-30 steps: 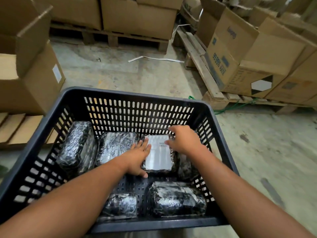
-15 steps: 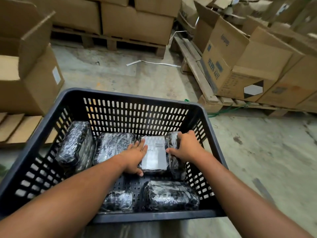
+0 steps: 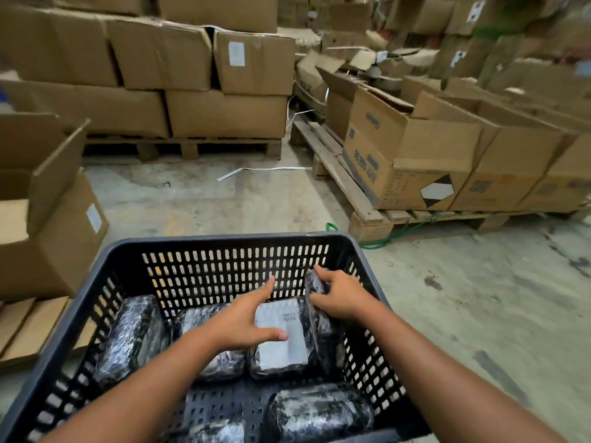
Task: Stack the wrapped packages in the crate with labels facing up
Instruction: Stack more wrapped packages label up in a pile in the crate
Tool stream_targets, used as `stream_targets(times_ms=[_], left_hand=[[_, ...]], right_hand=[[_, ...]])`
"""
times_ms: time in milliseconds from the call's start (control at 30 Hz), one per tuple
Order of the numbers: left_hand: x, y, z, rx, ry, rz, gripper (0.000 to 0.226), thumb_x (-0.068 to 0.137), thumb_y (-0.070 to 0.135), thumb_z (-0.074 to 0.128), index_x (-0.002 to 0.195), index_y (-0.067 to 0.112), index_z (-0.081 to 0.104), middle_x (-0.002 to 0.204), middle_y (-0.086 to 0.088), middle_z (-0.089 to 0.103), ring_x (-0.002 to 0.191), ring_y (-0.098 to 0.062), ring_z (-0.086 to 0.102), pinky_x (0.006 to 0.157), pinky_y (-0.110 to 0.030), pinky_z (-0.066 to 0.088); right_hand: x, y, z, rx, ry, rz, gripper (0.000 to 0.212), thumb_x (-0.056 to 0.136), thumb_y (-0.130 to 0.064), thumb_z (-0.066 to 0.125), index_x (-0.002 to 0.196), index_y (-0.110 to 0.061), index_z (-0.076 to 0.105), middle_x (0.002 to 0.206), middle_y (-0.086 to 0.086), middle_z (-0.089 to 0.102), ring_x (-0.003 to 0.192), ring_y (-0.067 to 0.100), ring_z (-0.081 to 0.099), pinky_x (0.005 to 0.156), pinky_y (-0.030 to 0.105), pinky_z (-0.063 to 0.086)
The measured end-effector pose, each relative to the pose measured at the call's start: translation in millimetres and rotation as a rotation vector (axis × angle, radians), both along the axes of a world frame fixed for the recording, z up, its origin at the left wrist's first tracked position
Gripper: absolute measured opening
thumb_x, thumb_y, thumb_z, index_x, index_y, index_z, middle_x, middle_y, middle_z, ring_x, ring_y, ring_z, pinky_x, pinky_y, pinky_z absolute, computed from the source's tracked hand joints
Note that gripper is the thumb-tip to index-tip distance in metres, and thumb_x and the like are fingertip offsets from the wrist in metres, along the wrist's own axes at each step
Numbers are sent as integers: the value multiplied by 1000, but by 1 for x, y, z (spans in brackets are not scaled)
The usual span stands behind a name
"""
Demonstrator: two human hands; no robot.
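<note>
A dark slotted plastic crate (image 3: 224, 239) sits in front of me with several black film-wrapped packages on its floor. One package (image 3: 283, 343) in the middle lies with its white label up. My left hand (image 3: 246, 324) hovers over its left edge, fingers spread, holding nothing. My right hand (image 3: 342, 297) grips a package (image 3: 321, 327) standing on its edge against the crate's right wall, beside the labelled one. Other packages lie at the far left (image 3: 131, 340), under my left forearm (image 3: 220, 362), and near the front (image 3: 319, 414); no labels show on them.
Concrete floor surrounds the crate. An open cardboard box (image 3: 48, 219) stands at the left. Stacked cartons on wooden pallets line the back (image 3: 224, 113) and the right (image 3: 415, 164). A white strap (image 3: 262, 170) lies on the floor; a green cord (image 3: 396, 233) trails by the right pallet.
The view has tilted up, showing more of the room. My left hand lifted off the labelled package and spread its fingers. My right hand raised the side package onto its edge.
</note>
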State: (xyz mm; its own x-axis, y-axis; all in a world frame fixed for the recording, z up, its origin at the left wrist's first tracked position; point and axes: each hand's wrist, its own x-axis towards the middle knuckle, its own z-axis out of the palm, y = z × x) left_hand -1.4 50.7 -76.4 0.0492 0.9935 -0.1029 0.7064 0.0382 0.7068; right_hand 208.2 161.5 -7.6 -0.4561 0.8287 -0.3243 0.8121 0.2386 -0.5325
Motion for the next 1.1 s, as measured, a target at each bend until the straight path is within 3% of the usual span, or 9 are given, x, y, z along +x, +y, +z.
stream_targets(times_ms=[100,200,267,467,633,700,833,1000,1100], left_hand=[[9,-8,26,93,-102,-15,131,62,79,76,160,39,-1,166,16,13,149,1,17,120,-26,19],[29,-16,43,161,-157,-54,136,60,76,81,154,51,-15,163,26,12,146,10,13,117,-21,19],[39,-18,52,252,-94,-66,136,64,74,79,150,52,-24,161,24,16,144,6,21,113,-17,23],[28,-22,75,485,-98,-16,122,78,32,78,155,47,-16,127,0,67,97,-15,69,82,-38,58],[-8,-31,89,440,-639,72,117,70,7,79,153,59,14,117,2,74,94,-19,73,80,-30,59],[-17,-33,92,436,-808,116,113,69,6,79,152,57,23,125,-5,71,105,-22,70,83,-29,56],[-29,-33,88,301,-1016,184,108,70,2,79,147,59,29,140,-2,63,121,-28,64,86,-39,59],[-33,-29,74,42,-915,222,140,57,23,99,151,61,4,152,5,50,128,-20,59,97,-49,54],[-31,-27,58,9,-722,178,153,51,31,103,149,62,-11,154,19,40,131,-5,54,108,-43,46]], right_hand=[[-2,5,29,-53,216,-104,77,86,-33,72,158,-29,42,153,-13,51,115,19,68,93,42,60],[-13,6,51,-215,489,-222,69,92,-20,73,156,-22,46,139,-22,51,75,6,76,53,42,63],[-19,6,63,-294,574,-245,67,94,-18,71,155,-20,45,131,-17,59,62,9,75,46,39,60],[-29,-1,83,-386,656,-166,79,98,-27,69,163,-20,25,129,13,64,68,30,78,54,38,62],[-24,0,78,-82,573,-92,67,100,-45,63,158,-22,38,91,18,78,72,24,78,62,44,65],[-19,1,68,95,545,-61,71,90,-58,70,152,-31,49,110,12,76,92,18,75,84,48,63],[-18,-2,51,-310,638,95,125,62,-54,95,160,-51,17,150,-4,56,133,22,58,104,55,52],[-21,-3,25,-214,444,272,141,54,-38,104,163,-44,13,167,-17,25,151,8,27,119,31,32],[-16,-1,4,-246,399,263,145,53,-31,105,164,-38,13,167,-17,24,147,2,27,100,7,35]])
